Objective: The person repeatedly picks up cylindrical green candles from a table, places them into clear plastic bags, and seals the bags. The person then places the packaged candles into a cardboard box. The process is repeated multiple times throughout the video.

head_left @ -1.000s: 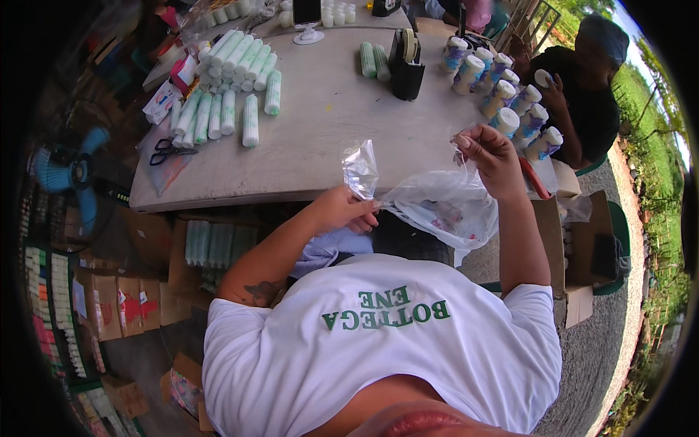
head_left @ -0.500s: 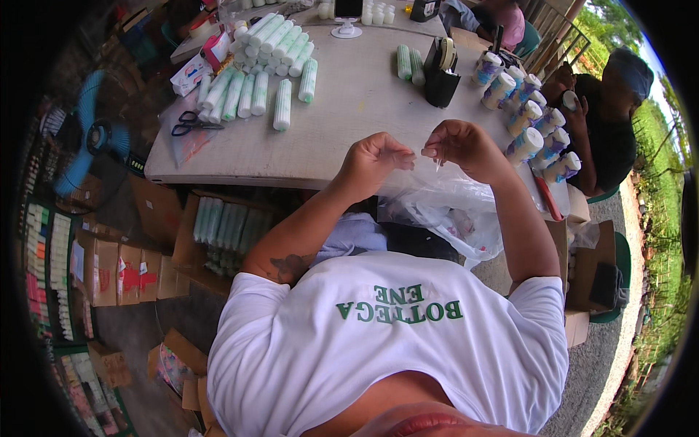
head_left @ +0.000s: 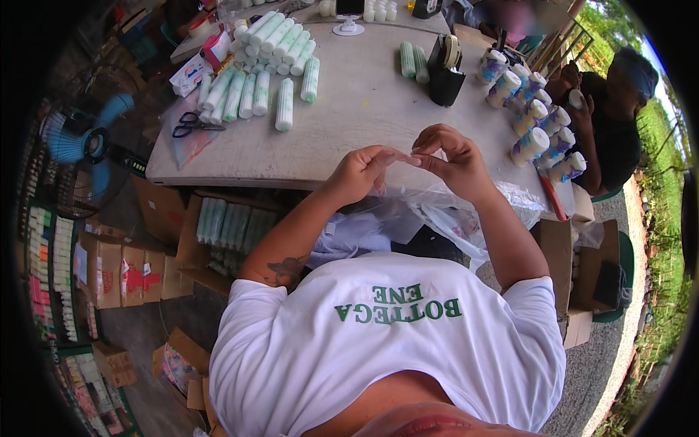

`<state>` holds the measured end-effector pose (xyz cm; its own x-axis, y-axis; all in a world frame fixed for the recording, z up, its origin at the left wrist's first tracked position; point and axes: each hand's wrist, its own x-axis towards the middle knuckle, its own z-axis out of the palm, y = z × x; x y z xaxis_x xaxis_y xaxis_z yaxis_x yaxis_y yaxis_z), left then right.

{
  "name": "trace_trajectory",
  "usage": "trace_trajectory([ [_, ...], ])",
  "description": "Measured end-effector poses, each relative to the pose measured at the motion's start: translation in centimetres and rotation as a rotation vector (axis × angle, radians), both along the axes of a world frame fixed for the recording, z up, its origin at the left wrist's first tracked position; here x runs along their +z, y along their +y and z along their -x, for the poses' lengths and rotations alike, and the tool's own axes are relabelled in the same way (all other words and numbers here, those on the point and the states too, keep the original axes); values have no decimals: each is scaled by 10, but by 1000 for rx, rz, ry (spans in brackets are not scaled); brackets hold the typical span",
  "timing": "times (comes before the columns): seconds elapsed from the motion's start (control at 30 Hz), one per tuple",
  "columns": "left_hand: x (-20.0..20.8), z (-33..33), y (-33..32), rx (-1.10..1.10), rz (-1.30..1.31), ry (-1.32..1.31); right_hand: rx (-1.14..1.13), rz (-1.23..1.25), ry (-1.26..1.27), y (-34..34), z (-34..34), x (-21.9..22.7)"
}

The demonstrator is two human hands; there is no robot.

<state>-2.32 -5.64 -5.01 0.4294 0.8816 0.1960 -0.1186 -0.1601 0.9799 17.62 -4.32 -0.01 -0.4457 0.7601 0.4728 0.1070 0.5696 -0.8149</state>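
Just past the table's near edge, my left hand (head_left: 361, 172) and my right hand (head_left: 453, 163) meet at the fingertips. Both hands are pinched closed; whatever sits between the fingers is too small to make out. See-through plastic sheeting (head_left: 455, 222) hangs off the table edge below my right hand. Beyond my hands stand a black tape dispenser (head_left: 445, 76) and two green-and-white wrapped cylinders (head_left: 413, 63). A large pile of similar cylinders (head_left: 273, 45) lies at the far left, with one lone cylinder (head_left: 285, 105) nearer me.
White-lidded containers (head_left: 530, 146) stand in rows on the right, near a red-handled tool (head_left: 553, 195). Scissors (head_left: 192, 125) lie at the left. A blue fan (head_left: 91, 146) and cardboard boxes (head_left: 120, 273) flank the table (head_left: 342, 95). Another person (head_left: 608, 127) sits at right.
My hands, slightly apart before with a thin see-through strip at the right fingers, have come together at the fingertips. The strip no longer shows. The hanging plastic has shifted.
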Motion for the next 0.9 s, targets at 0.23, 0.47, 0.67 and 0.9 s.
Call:
trace_trajectory([
  [0.23, -14, -1, -8, 11, -324, -11, 119, -153, -358, -1, -5, 29],
  [0.47, 16, 34, -20, -195, -336, 412, 304, -472, -579, -13, 22, 38],
  [0.67, -2, 63, -22, -395, -116, 468, 396, -589, -568, -27, 50, 30],
  [0.9, 19, 117, -32, -56, 295, 298, 505, -588, -464, -27, 71, 38],
])
